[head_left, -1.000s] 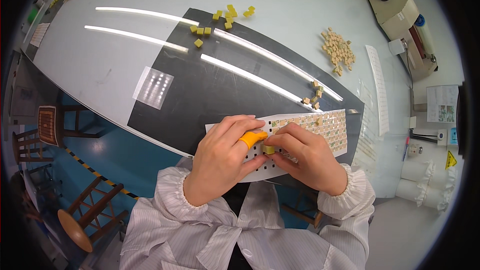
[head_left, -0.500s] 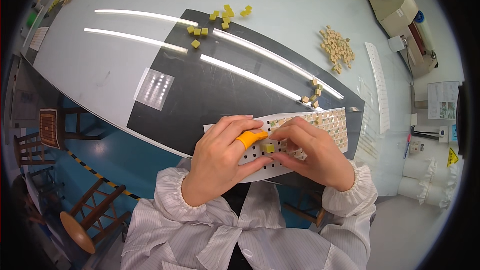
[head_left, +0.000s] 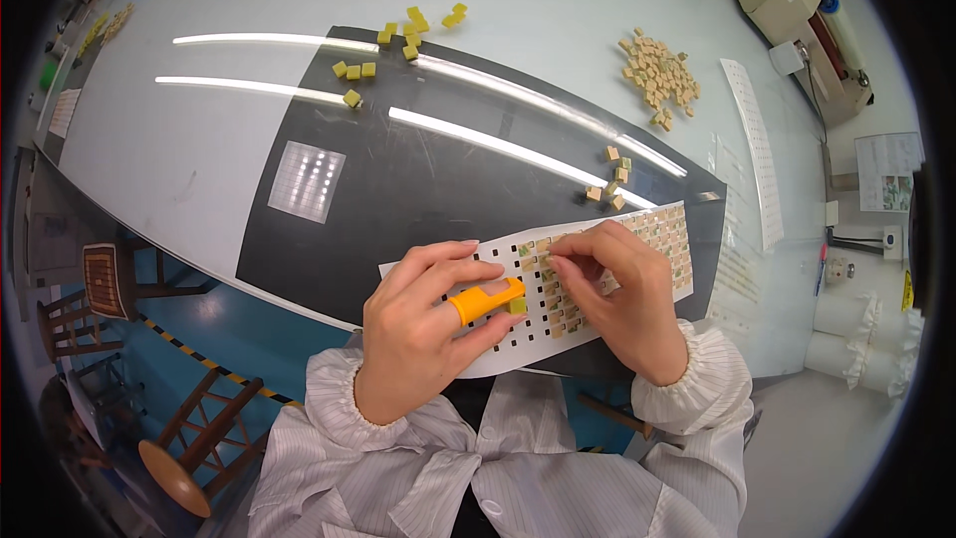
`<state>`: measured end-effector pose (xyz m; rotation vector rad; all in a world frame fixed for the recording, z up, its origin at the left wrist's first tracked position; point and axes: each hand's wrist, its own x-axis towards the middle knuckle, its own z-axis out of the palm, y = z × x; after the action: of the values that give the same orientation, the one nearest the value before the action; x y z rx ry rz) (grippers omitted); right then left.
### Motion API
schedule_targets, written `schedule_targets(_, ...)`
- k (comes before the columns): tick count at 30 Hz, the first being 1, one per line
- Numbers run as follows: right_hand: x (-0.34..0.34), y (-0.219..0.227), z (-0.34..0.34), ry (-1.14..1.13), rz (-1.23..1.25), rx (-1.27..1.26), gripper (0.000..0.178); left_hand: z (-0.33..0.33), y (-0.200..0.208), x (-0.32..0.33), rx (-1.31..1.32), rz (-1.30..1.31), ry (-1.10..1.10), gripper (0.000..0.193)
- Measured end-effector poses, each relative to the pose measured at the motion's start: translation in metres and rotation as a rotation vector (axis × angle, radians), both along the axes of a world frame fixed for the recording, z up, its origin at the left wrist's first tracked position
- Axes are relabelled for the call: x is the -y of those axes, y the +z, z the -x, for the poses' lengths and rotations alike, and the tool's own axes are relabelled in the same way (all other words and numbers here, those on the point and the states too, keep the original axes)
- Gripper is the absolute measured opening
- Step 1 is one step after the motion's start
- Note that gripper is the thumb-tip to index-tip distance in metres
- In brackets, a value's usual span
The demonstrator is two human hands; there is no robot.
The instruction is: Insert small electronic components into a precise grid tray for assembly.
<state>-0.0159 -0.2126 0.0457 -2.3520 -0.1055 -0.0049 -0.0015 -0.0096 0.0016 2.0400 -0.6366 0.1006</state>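
A white perforated sheet (head_left: 665, 239) with rows of small square holes lies on the black mat (head_left: 418, 179), many holes filled with small tan cubes. My left hand (head_left: 423, 334), an orange cot on its index finger, rests on the sheet's left end and pinches a small yellow-green cube (head_left: 517, 306) between thumb and index finger. My right hand (head_left: 622, 294) lies over the middle of the sheet, its fingertips pressed down on the holes just right of the left hand. Whether it holds a cube is hidden.
A few loose tan cubes (head_left: 609, 179) lie just beyond the sheet. Yellow cubes (head_left: 393, 45) sit at the mat's far edge, a tan pile (head_left: 660, 75) on the pale table. A beige machine (head_left: 787, 10) stands far right. Wooden stools (head_left: 189, 438) are below left.
My right hand's fingertips shifted slightly left across the sheet toward the left hand. The left hand stays put with the cube.
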Motion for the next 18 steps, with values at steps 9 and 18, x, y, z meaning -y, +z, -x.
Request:
schedule_targets(9, -0.009, -0.016, -0.002, 0.012, 0.088, 0.127, 0.014, 0.0, 0.008, 0.0, -0.001, -0.013, 0.007, 0.027)
schedule_targets(18, -0.014, -0.013, -0.005, -0.045, 0.074, 0.05, 0.011, -0.001, 0.005, 0.0, 0.036, -0.01, 0.015, 0.023)
